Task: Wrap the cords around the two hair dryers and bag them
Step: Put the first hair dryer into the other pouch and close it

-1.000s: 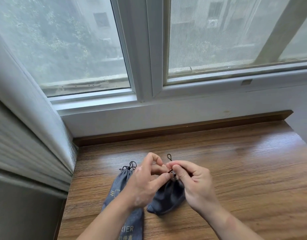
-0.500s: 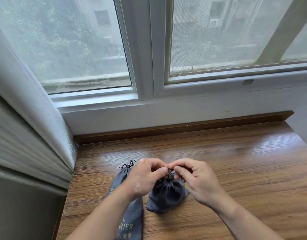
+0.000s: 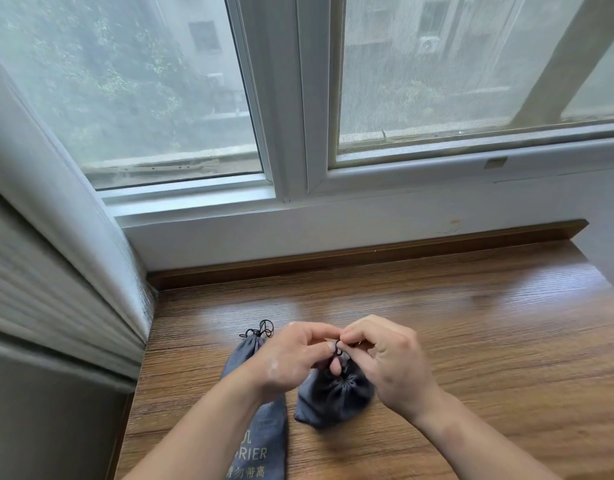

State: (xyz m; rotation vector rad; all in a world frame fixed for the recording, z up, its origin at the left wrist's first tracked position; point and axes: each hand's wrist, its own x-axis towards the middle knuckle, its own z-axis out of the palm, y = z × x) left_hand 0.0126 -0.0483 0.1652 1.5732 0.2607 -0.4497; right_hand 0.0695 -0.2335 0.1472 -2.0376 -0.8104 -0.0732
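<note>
Two dark grey drawstring bags lie on the wooden table (image 3: 472, 341). The left bag (image 3: 264, 431) is long, bears printed letters, and its black cord is knotted at the top. The right bag (image 3: 333, 396) is bunched and gathered tight at its mouth. My left hand (image 3: 291, 358) and my right hand (image 3: 392, 362) meet just above that mouth, both pinching its thin black drawstring (image 3: 337, 348) between fingertips. No hair dryer shows; the bags hide their contents.
A white window frame (image 3: 288, 133) and sill rise behind the table. A wooden trim strip (image 3: 368, 254) runs along the table's back edge. A white wall panel (image 3: 56, 271) closes the left side, and the table's left edge drops off below it.
The cord loop that stood up above my fingers a second ago is drawn down into my fingertips. Both hands have closed together over the right bag's mouth.
</note>
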